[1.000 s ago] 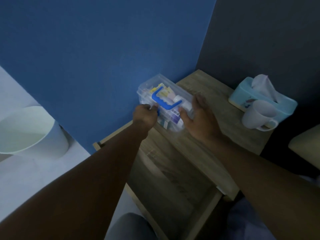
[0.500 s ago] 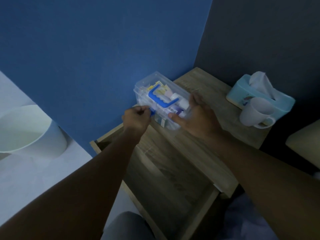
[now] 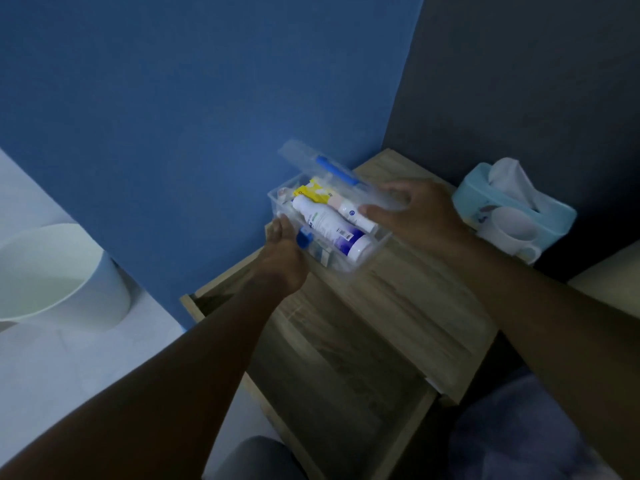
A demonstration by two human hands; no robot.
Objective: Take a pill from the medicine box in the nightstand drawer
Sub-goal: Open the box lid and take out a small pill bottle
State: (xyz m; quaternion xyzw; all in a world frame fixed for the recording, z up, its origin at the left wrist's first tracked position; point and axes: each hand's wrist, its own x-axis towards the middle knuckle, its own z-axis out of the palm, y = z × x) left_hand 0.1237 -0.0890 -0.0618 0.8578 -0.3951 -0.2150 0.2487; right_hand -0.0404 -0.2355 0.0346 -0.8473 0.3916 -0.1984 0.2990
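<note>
Clear plastic medicine box (image 3: 332, 233) sits on the nightstand top (image 3: 415, 299), above the open drawer (image 3: 329, 382). Left hand (image 3: 282, 258) grips its near wall; right hand (image 3: 415, 211) pinches the raised lid (image 3: 332, 171). Judged next: reach among the bottles (image 3: 329, 226) for pills. Room dim, blue wall (image 3: 207, 98).

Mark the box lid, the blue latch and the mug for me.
lid (image 3: 311, 161): head view, on the raised clear panel near its far end.
blue latch (image 3: 304, 239): head view, on the clip at the box's near end.
mug (image 3: 512, 228): head view, on its white side wall.
</note>
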